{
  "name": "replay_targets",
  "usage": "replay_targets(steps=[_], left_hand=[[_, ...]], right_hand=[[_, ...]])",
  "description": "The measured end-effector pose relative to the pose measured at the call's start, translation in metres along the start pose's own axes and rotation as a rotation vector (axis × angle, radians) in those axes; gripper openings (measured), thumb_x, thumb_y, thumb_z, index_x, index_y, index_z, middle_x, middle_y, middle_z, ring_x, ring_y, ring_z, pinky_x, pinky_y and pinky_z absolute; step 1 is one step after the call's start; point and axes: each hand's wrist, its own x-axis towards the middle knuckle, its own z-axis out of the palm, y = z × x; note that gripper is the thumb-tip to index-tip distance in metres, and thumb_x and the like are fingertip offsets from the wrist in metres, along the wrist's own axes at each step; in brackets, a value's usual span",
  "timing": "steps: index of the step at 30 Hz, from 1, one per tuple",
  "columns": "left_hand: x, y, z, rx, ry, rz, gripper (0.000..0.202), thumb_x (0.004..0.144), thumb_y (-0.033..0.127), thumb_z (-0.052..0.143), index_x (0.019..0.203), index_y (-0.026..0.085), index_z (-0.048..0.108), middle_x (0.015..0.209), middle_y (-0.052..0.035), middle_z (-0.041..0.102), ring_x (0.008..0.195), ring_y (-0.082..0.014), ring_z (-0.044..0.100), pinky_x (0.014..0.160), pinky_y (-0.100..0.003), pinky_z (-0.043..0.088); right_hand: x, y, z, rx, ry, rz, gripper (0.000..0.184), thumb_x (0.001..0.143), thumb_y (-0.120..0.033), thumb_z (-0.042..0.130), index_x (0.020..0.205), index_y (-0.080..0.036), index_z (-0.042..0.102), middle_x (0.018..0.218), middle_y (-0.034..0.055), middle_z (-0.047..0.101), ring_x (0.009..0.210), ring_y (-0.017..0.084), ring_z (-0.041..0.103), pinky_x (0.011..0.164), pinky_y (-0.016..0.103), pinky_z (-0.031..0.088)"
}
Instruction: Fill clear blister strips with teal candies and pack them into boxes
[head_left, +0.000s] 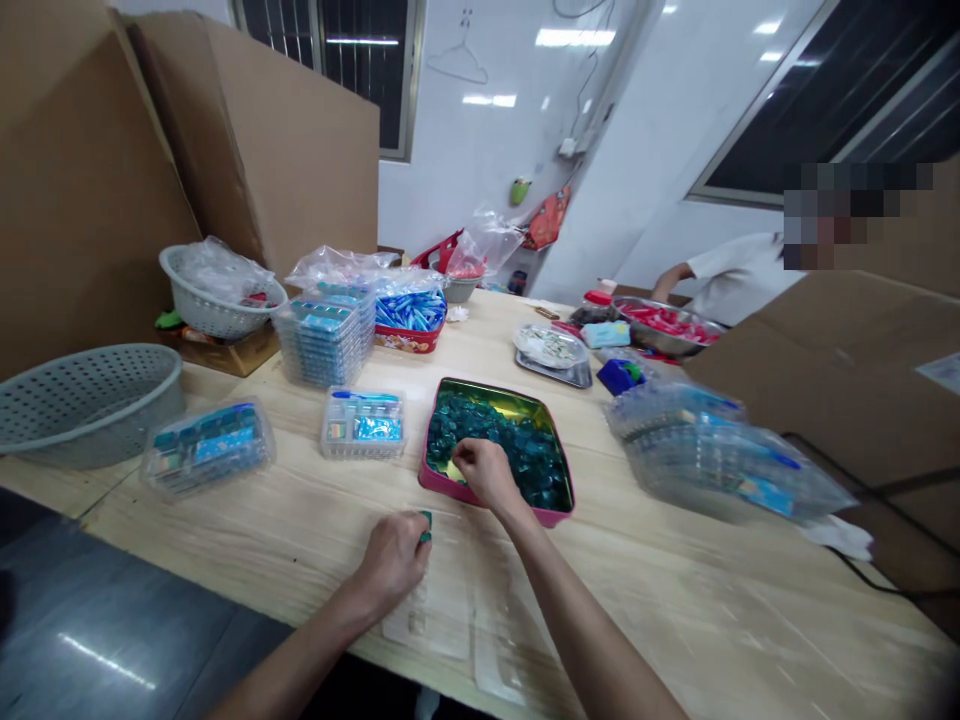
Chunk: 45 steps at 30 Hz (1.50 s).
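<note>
A pink-rimmed rectangular tin (pixel 559 518) with a gold inside holds a heap of small dark teal pieces (pixel 536 450), their kind too small to tell. Over the tin's near left part, my right hand (pixel 486 470) is closed with fingers pinched; what it may hold is hidden. In front of the tin my left hand (pixel 394 560) is wrapped round small teal-green pieces that stick out past its fingers. Left of the tin sits a clear compartment box (pixel 364 425) with a blue pen and blue packets inside. Another such box (pixel 210 447) lies farther left.
Stacked clear trays (pixel 326 335) stand behind, beside a red tin (pixel 409 338) of blue items. Grey baskets (pixel 90 405) line the left. More filled clear boxes (pixel 705 450) are piled right. Across the table, a person (pixel 739 275) is beside a metal bowl (pixel 667 335) of pink-red items.
</note>
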Motion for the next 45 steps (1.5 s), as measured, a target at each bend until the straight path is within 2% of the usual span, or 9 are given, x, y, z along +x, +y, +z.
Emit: replay_targets(steps=[6,11,13,17,20,24,30,40,45], left_hand=[[0.000,-0.001,-0.003,-0.030,0.020,0.016,0.012,0.073,0.013,0.051,0.071,0.017,0.062,0.073,-0.0043,0.064,0.071,-0.0178,0.058,0.063,-0.025,0.037],[-0.002,0.002,-0.012,-0.252,0.265,-0.013,0.010,0.074,0.016,0.053,0.070,0.016,0.063,0.066,-0.0015,0.059,0.061,-0.0136,0.054,0.059,-0.024,0.037],[0.000,0.006,-0.013,-0.424,0.356,-0.017,0.014,0.075,0.016,0.052,0.065,0.016,0.061,0.065,-0.0014,0.058,0.061,-0.0125,0.054,0.058,-0.023,0.038],[0.008,0.019,-0.008,-0.875,0.441,-0.082,0.010,0.072,0.021,0.058,0.073,0.014,0.065,0.070,-0.0027,0.064,0.064,-0.0131,0.058,0.059,-0.022,0.043],[0.008,0.029,-0.006,-1.132,0.457,-0.130,0.016,0.067,0.023,0.063,0.079,0.013,0.065,0.072,-0.0031,0.065,0.065,-0.0127,0.059,0.060,-0.023,0.045],[0.000,0.038,-0.012,-1.293,0.356,-0.178,0.014,0.060,0.021,0.066,0.070,0.012,0.063,0.059,0.0009,0.060,0.051,-0.0082,0.051,0.050,-0.020,0.040],[-0.007,0.038,-0.012,-1.272,0.387,-0.196,0.013,0.059,0.020,0.067,0.067,0.013,0.061,0.059,0.0012,0.058,0.052,-0.0081,0.050,0.050,-0.020,0.040],[-0.010,0.031,0.005,-1.119,0.426,-0.178,0.011,0.065,0.023,0.064,0.065,0.015,0.056,0.054,0.0030,0.054,0.050,-0.0087,0.048,0.049,-0.020,0.038],[-0.016,0.031,-0.002,-1.059,0.429,-0.146,0.011,0.065,0.022,0.063,0.063,0.016,0.054,0.063,0.0005,0.055,0.060,-0.0115,0.052,0.056,-0.021,0.041]], right_hand=[[0.026,0.001,0.020,-0.012,0.026,0.051,0.017,0.059,-0.002,0.058,0.056,-0.018,0.062,0.066,0.0087,0.067,0.074,0.024,0.063,0.065,0.029,0.041],[0.008,0.008,0.000,0.137,-0.037,0.053,0.012,0.063,-0.007,0.058,0.057,-0.017,0.061,0.058,0.0033,0.064,0.061,0.018,0.061,0.057,0.025,0.043],[-0.010,0.006,-0.010,0.353,-0.083,0.060,0.004,0.066,-0.017,0.063,0.063,-0.017,0.062,0.058,0.0018,0.064,0.056,0.016,0.060,0.054,0.025,0.044],[-0.050,-0.005,-0.015,0.923,-0.128,0.125,0.021,0.059,-0.029,0.076,0.066,-0.017,0.062,0.059,0.0003,0.063,0.053,0.013,0.057,0.053,0.025,0.046],[-0.071,-0.013,-0.011,1.026,-0.106,0.148,0.023,0.057,-0.031,0.079,0.068,-0.017,0.063,0.061,-0.0001,0.063,0.053,0.013,0.057,0.054,0.026,0.047],[-0.086,-0.022,-0.010,0.922,-0.019,0.036,0.018,0.066,-0.033,0.073,0.074,-0.019,0.066,0.071,0.0029,0.064,0.062,0.016,0.059,0.059,0.028,0.049],[-0.095,-0.034,-0.019,0.548,0.103,-0.226,0.006,0.077,-0.023,0.063,0.079,-0.021,0.068,0.073,0.0041,0.062,0.065,0.017,0.055,0.060,0.029,0.046],[-0.106,-0.036,-0.006,0.466,0.183,-0.248,0.010,0.080,-0.018,0.057,0.071,-0.021,0.061,0.075,0.0035,0.058,0.072,0.018,0.056,0.063,0.029,0.045],[-0.110,-0.036,-0.003,0.553,0.160,-0.181,0.012,0.079,-0.022,0.059,0.067,-0.021,0.059,0.070,0.0028,0.060,0.068,0.018,0.055,0.064,0.029,0.043]])
